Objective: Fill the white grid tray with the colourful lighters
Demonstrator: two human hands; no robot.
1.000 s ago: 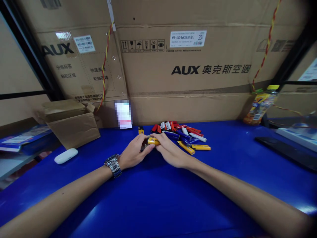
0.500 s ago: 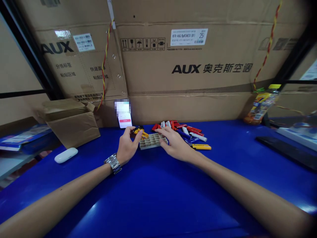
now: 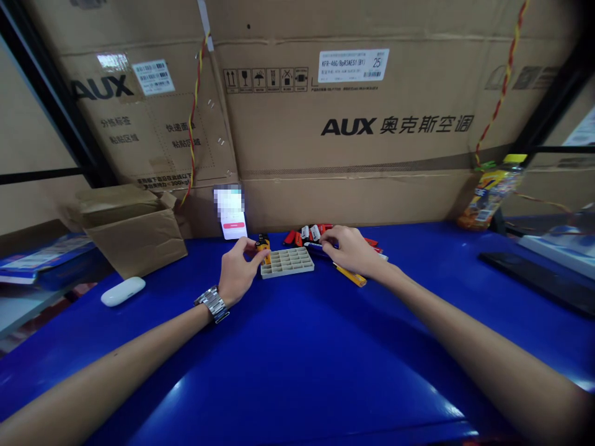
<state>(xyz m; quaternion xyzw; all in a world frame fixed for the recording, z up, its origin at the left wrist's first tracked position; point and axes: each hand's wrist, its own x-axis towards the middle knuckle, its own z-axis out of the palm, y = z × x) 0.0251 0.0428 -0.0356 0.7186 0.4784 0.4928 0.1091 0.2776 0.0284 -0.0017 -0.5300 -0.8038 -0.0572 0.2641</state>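
Between the thumb and fingers of my left hand (image 3: 238, 269) is a yellow-and-black utility knife (image 3: 264, 246), partly hidden by the fingers. It stands upright at the left end of a pale divided tray (image 3: 290, 270) with many small compartments. My right hand (image 3: 351, 249) is closed over the pile to the right of the tray. From its fingertips a blue utility knife (image 3: 316, 249) sticks out to the left. Just below that hand, a yellow utility knife (image 3: 352, 275) lies slanted on the table. Red and white knives (image 3: 307, 234) lie behind, and the hand hides part of the pile.
A lit phone (image 3: 231, 214) leans against the large cardboard box (image 3: 372, 192) at the back. On the left are a small open carton (image 3: 139, 238) and a white case (image 3: 123, 291). A drink bottle (image 3: 493, 192) and a black flat object (image 3: 534, 282) are on the right.
My right hand has left the tray, moved right and closed in the pile. The blue and yellow knives there have shifted left. In my left hand the yellow-and-black knife has turned more upright.
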